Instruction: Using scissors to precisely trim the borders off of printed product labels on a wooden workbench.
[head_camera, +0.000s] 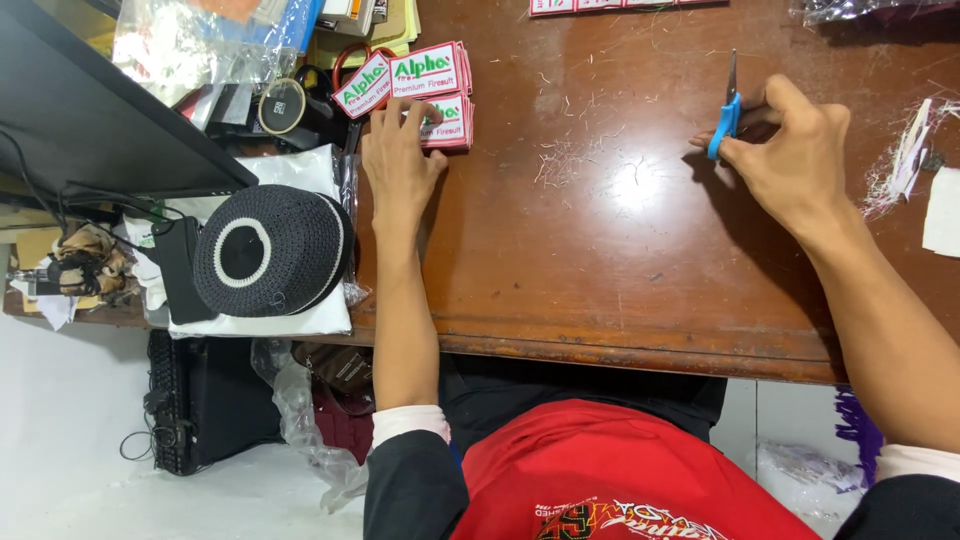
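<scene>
My left hand (400, 165) lies flat on the brown wooden table (600, 260), fingertips on a stack of white embroidered patches (448, 120) with pink edges and green lettering. Two more stacks of the same patches (425, 70) sit just beyond it. My right hand (790, 150) holds small blue-handled thread snips (727, 115), the blade pointing away from me. Loose thread scraps (570, 160) lie between the hands.
A black knitted cap with white rings (268, 250) rests on a white bag at the left. A dark monitor edge (90, 110), tape roll (283, 105), plastic bags and cables crowd the far left. Thread waste and white pieces (915, 150) lie at the right.
</scene>
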